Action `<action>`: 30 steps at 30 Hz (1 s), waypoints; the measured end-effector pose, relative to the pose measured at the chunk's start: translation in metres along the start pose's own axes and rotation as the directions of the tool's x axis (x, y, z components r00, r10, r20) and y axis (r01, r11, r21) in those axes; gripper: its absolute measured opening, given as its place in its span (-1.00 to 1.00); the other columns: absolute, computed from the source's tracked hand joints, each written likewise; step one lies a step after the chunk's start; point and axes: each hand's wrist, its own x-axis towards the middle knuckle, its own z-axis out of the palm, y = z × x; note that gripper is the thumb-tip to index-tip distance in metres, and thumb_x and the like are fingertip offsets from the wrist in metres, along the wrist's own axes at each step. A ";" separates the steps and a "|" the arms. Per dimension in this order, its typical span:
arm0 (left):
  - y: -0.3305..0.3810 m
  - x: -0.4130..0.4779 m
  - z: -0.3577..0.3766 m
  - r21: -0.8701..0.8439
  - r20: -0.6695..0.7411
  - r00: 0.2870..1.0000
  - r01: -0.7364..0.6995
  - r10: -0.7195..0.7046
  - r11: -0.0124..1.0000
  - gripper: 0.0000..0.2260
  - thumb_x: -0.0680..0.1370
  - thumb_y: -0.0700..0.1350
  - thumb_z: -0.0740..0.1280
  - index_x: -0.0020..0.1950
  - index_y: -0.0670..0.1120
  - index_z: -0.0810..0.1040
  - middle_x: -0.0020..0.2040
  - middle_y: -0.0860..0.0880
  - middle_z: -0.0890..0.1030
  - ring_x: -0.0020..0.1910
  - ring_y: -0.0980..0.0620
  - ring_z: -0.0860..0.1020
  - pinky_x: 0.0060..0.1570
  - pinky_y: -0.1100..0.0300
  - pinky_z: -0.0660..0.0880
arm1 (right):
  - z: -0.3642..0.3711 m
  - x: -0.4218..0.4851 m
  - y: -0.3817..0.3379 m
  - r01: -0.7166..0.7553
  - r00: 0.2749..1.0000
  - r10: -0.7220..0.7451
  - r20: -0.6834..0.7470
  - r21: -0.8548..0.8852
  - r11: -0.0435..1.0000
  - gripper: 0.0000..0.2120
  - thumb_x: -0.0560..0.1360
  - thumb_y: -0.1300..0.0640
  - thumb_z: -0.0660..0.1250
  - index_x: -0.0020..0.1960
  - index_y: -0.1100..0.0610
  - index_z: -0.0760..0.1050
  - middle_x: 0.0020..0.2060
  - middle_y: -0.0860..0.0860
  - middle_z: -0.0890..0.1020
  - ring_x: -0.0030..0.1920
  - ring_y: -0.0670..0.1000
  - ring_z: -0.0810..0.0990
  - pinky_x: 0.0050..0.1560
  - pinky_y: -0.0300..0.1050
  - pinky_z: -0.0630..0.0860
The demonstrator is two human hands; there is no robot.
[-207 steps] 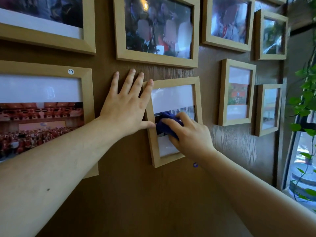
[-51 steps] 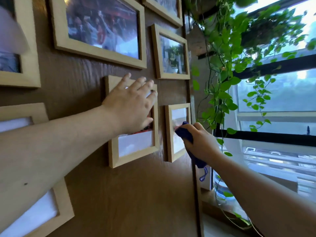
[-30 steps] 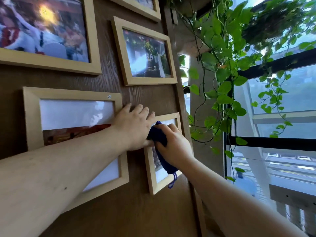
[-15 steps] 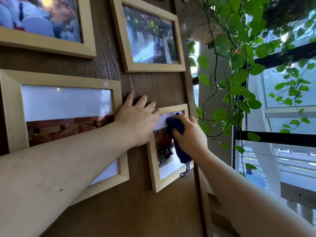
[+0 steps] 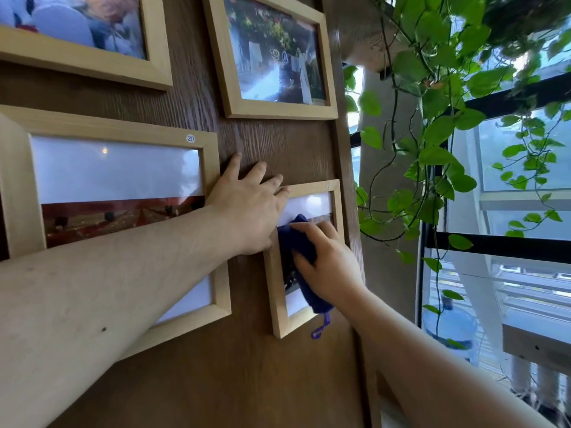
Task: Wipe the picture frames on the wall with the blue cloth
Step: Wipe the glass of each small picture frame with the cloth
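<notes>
The blue cloth (image 5: pixel 298 242) is bunched under the right hand (image 5: pixel 327 267), whose fingers curl around it and press it on the glass of the small wooden frame (image 5: pixel 275 291), hiding most of its photo. The left hand (image 5: pixel 250 208), fingers spread flat, braces on the wall panel (image 5: pixel 278 143) and the frame's top-left corner. Ivy (image 5: pixel 432 118) hangs beyond.

There is only one view, so no part of the scene is shared with another. The camera sits on the person's head. It is very close to the brown wall (image 5: pixel 278 381) and looks along both bare arms at it, turned a little to the right. The wall fills the left and middle of the view. The window (image 5: pixel 525 168) and the green plant (image 5: pixel 438 125) fill the right side. The wide lens bends the picture frames (image 5: pixel 117 186) near the edges.
</notes>
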 end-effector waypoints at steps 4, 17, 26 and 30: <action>0.002 0.000 -0.003 -0.019 0.023 1.000 0.018 -0.017 1.000 -0.17 0.42 0.24 0.32 0.54 -0.02 -0.02 0.58 -0.03 0.04 0.52 -0.17 -0.04 0.42 -0.33 -0.10 | -0.007 0.001 0.035 -0.224 0.974 0.219 -0.060 -0.079 0.971 -0.61 0.46 0.00 0.30 0.27 -0.14 0.36 0.09 -0.04 0.47 -0.14 0.06 0.54 -0.33 -0.10 0.43; 0.007 0.000 -0.004 -0.007 0.060 0.998 0.037 -0.036 0.999 -0.19 0.46 0.21 0.30 0.54 -0.02 -0.05 0.58 -0.03 0.00 0.53 -0.18 -0.07 0.42 -0.35 -0.12 | 0.003 -0.024 0.024 0.012 0.997 -0.008 0.070 -0.051 0.999 -0.58 0.44 -0.07 0.26 0.29 -0.18 0.33 0.11 -0.12 0.44 -0.15 -0.06 0.47 -0.33 -0.15 0.44; 0.007 0.000 0.000 0.000 0.043 0.998 0.040 -0.039 0.999 -0.17 0.44 0.23 0.31 0.54 -0.04 -0.05 0.58 -0.05 0.01 0.52 -0.19 -0.07 0.40 -0.35 -0.12 | -0.003 -0.042 0.041 -0.165 0.982 0.172 0.079 -0.087 0.983 -0.61 0.47 -0.02 0.32 0.28 -0.14 0.37 0.03 -0.08 0.44 -0.18 0.03 0.53 -0.32 -0.02 0.53; 0.008 0.002 0.001 0.011 0.034 0.999 0.041 -0.042 0.999 -0.17 0.44 0.22 0.31 0.54 -0.05 -0.05 0.58 -0.05 0.01 0.52 -0.20 -0.07 0.40 -0.36 -0.10 | -0.002 -0.054 0.023 0.096 0.976 -0.073 0.205 -0.107 0.990 -0.58 0.44 -0.04 0.27 0.29 -0.10 0.38 0.04 -0.05 0.47 -0.24 0.02 0.52 -0.40 -0.08 0.50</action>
